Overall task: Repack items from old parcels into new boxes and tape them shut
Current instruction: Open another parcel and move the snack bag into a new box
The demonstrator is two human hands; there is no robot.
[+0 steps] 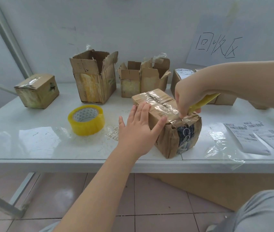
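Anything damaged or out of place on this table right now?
Yes. The parcel under the yellow cutter is torn at its near end, dark contents showing. The small box at far left has a ragged hole in its side. Loose clear film overhangs the table front edge, right.

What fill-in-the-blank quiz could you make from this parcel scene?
1. The right hand grips a utility knife whose handle is ____ in colour.
2. Its tip meets the tape on the ____ face of the taped parcel, which the left hand presses with flat fingers.
3. The roll of packing tape sits on the table to the parcel's ____ side.
4. The tall cardboard box behind the roll has its flaps ____.
Missing words: yellow; top; left; open.
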